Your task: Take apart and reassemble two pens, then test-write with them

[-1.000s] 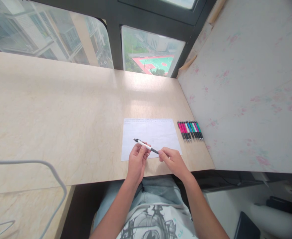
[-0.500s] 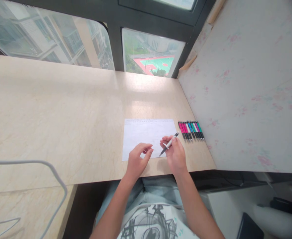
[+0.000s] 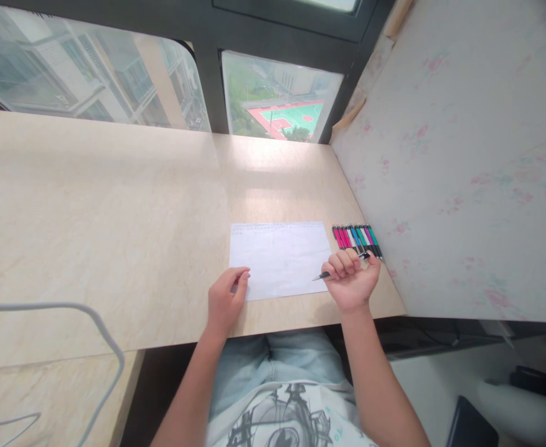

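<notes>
My right hand (image 3: 351, 282) is wrapped round a pen (image 3: 323, 275), palm turned up. The pen's dark barrel and metal tip stick out to the left, over the right edge of a white sheet of paper (image 3: 277, 254). My thumb is at the pen's other end; its middle is hidden by my fingers. Small rows of writing run along the sheet's top. At the sheet's lower left edge lies my left hand (image 3: 226, 301), fingers curled and drawn together, covering that corner. Just beyond my right hand, several coloured pens (image 3: 354, 236) lie side by side in a row.
The pale desk (image 3: 115, 217) reaches back to a dark-framed window (image 3: 212, 81). A flowered wall (image 3: 463, 161) bounds the right side. A grey cable (image 3: 110, 335) loops across the lower left, above a second, lower-left surface.
My right hand has moved right and turned, closing its fingers round the pen, with the thumb now at its end. My left hand has moved left to the paper's edge.
</notes>
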The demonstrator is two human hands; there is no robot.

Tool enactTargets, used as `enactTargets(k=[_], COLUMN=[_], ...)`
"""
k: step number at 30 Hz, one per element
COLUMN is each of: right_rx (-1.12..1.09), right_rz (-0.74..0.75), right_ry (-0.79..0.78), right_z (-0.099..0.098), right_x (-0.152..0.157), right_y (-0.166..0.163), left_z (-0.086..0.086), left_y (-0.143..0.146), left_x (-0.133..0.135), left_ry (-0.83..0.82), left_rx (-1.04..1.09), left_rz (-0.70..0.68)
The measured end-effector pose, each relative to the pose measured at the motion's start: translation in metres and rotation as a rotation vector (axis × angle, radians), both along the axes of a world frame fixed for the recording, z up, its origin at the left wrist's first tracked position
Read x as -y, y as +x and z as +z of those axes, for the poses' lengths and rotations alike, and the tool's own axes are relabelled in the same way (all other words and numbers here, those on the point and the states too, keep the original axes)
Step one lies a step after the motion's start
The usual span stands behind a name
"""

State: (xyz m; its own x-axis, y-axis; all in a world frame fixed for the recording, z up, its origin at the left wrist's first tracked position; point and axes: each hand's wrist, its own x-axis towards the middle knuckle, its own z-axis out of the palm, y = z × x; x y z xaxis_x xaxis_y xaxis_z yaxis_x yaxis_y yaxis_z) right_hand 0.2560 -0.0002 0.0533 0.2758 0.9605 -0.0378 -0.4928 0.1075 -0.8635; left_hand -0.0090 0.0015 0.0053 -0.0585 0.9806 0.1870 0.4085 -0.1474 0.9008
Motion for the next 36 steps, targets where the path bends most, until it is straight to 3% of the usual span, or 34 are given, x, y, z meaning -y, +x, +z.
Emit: enactTargets(k=[5,13,36], right_rx=[-0.236,-0.662,-0.635], right_rz=[-0.001,0.088,0.002], right_ry=[-0.025,0.075,0.084], right_z=[0.0033,-0.0007,-0.0050], right_x=[-0.0012,-0.0003,0.0012], right_y=[-0.0011,-0.0002,0.0043], left_z=[0.0029,-0.0016,-0.0016], left_y=[-0.0002,-0.0018,-0.0024], left_x=[-0.0005,-0.0006,-0.0013], left_ry=[0.017,0.012,0.027], left_rx=[-0.026,-0.157,-0.171], left_rz=[-0.011,-0.026,-0.035])
